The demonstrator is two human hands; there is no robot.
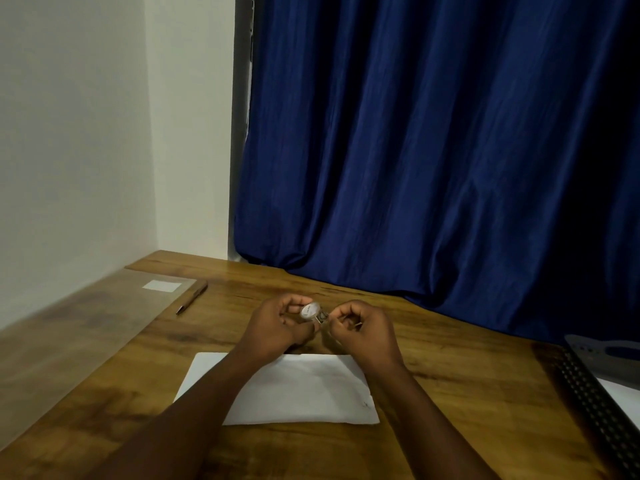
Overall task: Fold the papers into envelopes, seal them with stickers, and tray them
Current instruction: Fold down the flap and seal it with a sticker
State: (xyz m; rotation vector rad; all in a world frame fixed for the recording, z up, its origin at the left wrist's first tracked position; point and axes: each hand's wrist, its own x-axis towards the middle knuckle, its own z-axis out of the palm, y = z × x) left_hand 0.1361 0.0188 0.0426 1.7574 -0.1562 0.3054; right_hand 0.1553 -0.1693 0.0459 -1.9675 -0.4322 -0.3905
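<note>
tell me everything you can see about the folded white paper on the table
The folded white paper lies flat on the wooden table, near the front edge, below both hands. It looks like thin plain paper in a rough rectangle, wider than deep, with faint creases and a tiny dark mark near its front right corner. Both forearms cross above it and hide parts of it; whether they touch it I cannot tell. No sticker shows on it.
</note>
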